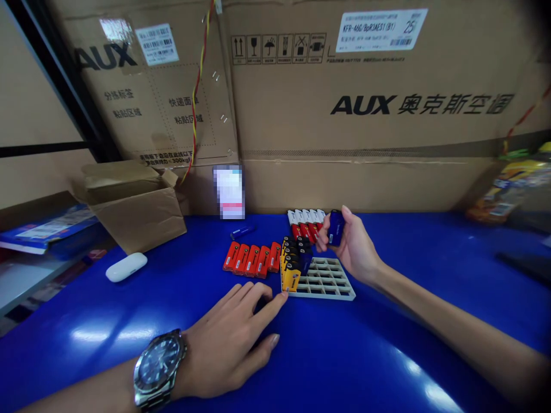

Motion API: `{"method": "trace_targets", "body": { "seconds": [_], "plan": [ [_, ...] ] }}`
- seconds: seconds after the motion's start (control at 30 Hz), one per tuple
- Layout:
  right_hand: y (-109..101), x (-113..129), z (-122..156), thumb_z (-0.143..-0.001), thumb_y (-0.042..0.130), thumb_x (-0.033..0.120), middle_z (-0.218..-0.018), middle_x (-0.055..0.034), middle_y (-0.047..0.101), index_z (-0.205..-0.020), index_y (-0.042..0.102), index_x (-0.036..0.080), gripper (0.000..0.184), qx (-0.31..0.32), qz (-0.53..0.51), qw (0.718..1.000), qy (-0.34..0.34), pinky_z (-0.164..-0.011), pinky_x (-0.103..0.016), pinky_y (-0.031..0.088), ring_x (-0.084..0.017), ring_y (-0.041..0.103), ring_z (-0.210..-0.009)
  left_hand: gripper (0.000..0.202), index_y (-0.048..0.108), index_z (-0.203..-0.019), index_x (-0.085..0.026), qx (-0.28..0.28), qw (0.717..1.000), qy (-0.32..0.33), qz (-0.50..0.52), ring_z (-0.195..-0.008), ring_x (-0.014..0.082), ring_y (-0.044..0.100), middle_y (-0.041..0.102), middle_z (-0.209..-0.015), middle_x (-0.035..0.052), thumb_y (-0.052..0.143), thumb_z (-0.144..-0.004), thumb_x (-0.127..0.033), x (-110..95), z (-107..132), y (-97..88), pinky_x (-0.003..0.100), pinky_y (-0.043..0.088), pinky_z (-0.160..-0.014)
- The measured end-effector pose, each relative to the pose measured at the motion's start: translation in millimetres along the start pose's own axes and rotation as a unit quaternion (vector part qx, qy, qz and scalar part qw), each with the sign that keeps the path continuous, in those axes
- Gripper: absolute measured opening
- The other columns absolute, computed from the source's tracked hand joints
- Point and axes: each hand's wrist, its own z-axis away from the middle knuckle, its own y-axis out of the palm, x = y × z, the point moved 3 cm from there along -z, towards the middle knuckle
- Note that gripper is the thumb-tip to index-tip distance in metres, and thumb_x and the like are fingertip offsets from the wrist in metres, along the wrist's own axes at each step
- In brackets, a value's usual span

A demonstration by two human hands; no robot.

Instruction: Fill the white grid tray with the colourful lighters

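Glare streaks the blue tabletop (327, 344) left and right of the grid tray (322, 295); farther right, yellow packaging (508, 184) blurs.

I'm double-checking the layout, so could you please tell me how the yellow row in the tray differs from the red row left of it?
The yellow row stands in the tray, while the red row lies on the blue table. The yellow row has black tops; the red row looks mostly red. The yellow row runs front to back, the red row side to side. Both consist of small pieces.
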Motion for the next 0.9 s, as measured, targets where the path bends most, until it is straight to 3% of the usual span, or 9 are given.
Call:
{"method": "trace_targets", "body": {
  "seconds": [0.13,0.27,0.4,0.67,0.9],
  "plan": [
    [-0.9,1.0,2.8,-0.084,0.036,0.058,-0.041,0.0083,0.025,-0.061,0.044,0.023,0.043,0.017,0.006,0.998,0.060,-0.032,-0.023,0.021,-0.008,0.020,-0.032,0.051,0.028,-0.144,-0.019,-0.004,1.000,0.003,-0.005,-0.109,0.0273,0.048,0.046,-0.126,0.0134,0.038,-0.094,-0.030,0.3,0.9,0.9,0.051,0.046,-0.092],
    [-1.1,-1.3,4.5,-0.084,0.032,0.061,-0.035,0.0086,0.018,-0.051,0.035,0.023,0.051,0.015,0.002,0.996,0.093,-0.030,-0.023,0.013,-0.007,0.014,-0.029,0.052,0.029,-0.143,-0.021,-0.022,1.000,0.008,-0.009,-0.107,0.0267,0.049,0.048,-0.124,0.0125,0.041,-0.093,-0.029,0.6,1.2,0.5,0.050,0.047,-0.091],
    [-0.4,-3.9,5.3,-0.083,0.030,0.063,-0.032,0.0081,0.018,-0.047,0.032,0.023,0.054,-0.006,-0.012,0.993,0.116,-0.031,-0.023,0.011,-0.006,0.013,-0.028,0.053,0.028,-0.144,-0.022,-0.024,1.000,0.009,-0.013,-0.107,0.0264,0.049,0.048,-0.124,0.0124,0.041,-0.093,-0.029,1.4,1.1,0.6,0.049,0.048,-0.091],
    [-0.7,-4.8,5.0,-0.084,0.018,0.047,-0.031,0.0053,0.021,-0.046,0.030,0.024,0.046,-0.048,-0.050,0.984,0.164,-0.031,-0.024,0.010,-0.007,0.014,-0.026,0.052,0.027,-0.144,-0.021,-0.007,1.000,0.003,-0.014,-0.110,0.0269,0.048,0.046,-0.127,0.0132,0.038,-0.094,-0.030,0.8,0.3,1.3,0.049,0.046,-0.093],
    [1.6,-4.4,6.4,-0.083,0.019,0.046,-0.032,0.0053,0.022,-0.050,0.030,0.024,0.041,-0.042,-0.042,0.984,0.165,-0.031,-0.024,0.010,-0.007,0.014,-0.027,0.051,0.029,-0.143,-0.021,-0.016,1.000,0.005,-0.010,-0.109,0.0264,0.049,0.047,-0.126,0.0126,0.040,-0.094,-0.030,0.6,0.2,0.4,0.049,0.047,-0.092]
  ]
}}
